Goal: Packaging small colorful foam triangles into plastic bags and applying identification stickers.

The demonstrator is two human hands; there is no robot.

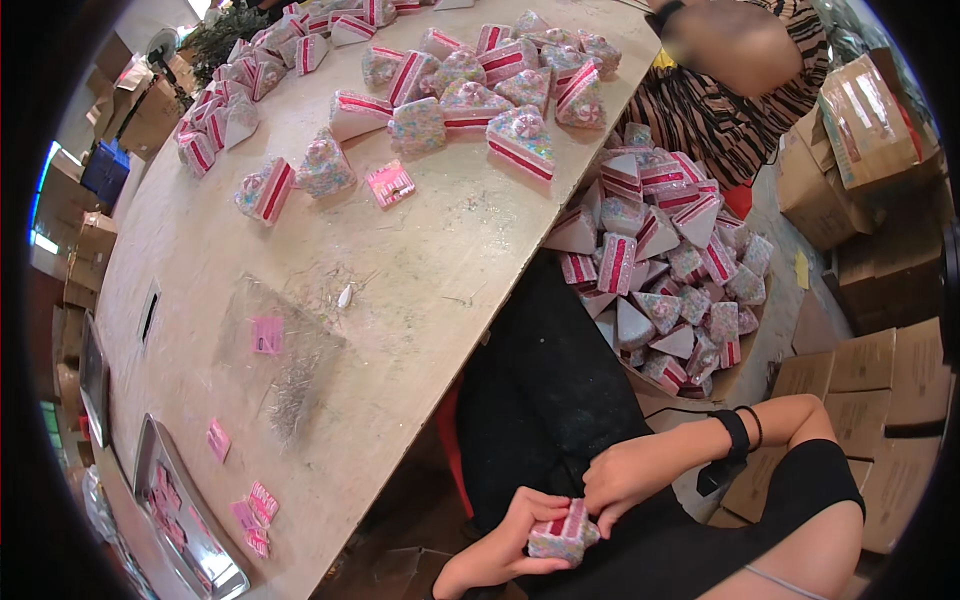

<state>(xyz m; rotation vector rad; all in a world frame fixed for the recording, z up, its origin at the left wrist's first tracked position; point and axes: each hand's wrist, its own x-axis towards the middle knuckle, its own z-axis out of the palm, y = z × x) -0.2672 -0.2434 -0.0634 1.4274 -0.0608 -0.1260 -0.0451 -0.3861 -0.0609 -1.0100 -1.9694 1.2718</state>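
Observation:
Over my lap, my left hand (522, 535) is closed around a fake cake slice (562, 535) with pink layers and a pale sprinkle-like coating. My right hand (632, 478) is right beside the slice, fingers curled together against its edge. What those fingers pinch, if anything, is hidden. On the table lie pink printed tags (263, 503) and a clear plastic bag (290, 370) of thin metal-looking pins, with another pink tag (267, 335) on it. A single pink tag (390, 184) lies near finished-looking slices (325, 165).
Many similar slices (520, 140) cover the table's far side. A large box (755, 345) heaped with slices stands right of the table. A metal tray (205, 525) with pink tags sits at left. Another person (700, 110) sits at the far right, near cardboard boxes (865, 120).

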